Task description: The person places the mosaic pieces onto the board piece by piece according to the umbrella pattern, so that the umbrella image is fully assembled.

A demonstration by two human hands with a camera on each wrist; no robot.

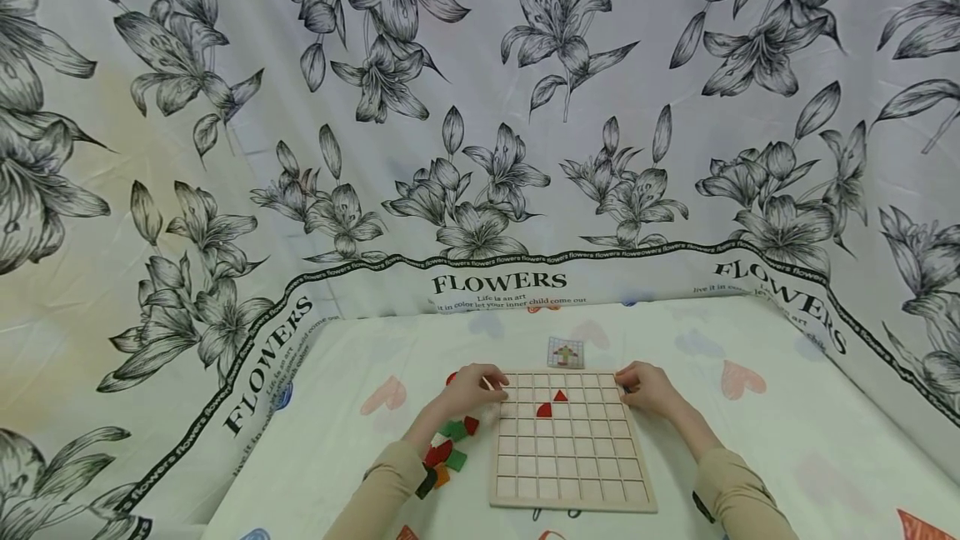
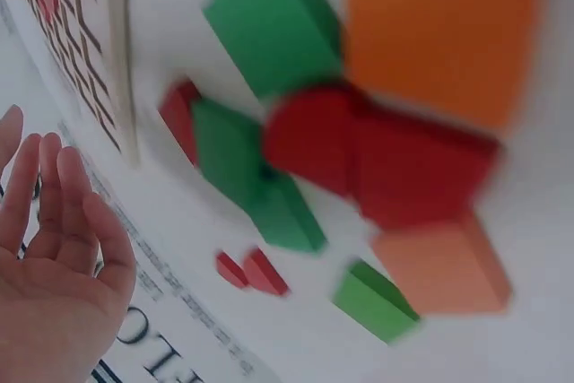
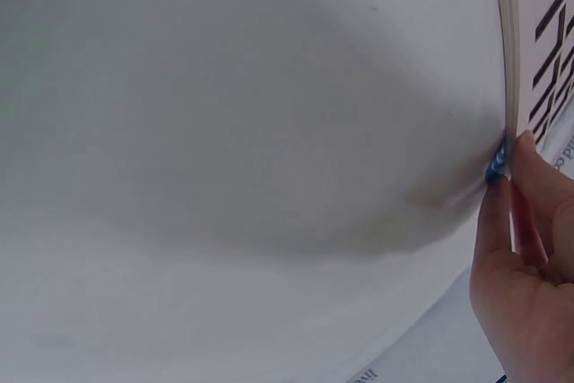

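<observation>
A wooden grid board lies flat on the table. On it, in separate cells, sit a red triangle and a red quarter-round piece. By the board's far left corner is my left hand, its fingers loosely extended and holding nothing in the left wrist view. My right hand pinches the board's far right corner between thumb and fingers. A small blue patch shows at those fingertips; what it is, I cannot tell. Just beyond the board lies a small card with a plane-like picture.
Left of the board is a loose pile of blocks: green, red, orange and others, partly behind the left forearm in the head view. A white cloth with printed hearts covers the table; a flower-print curtain hangs behind.
</observation>
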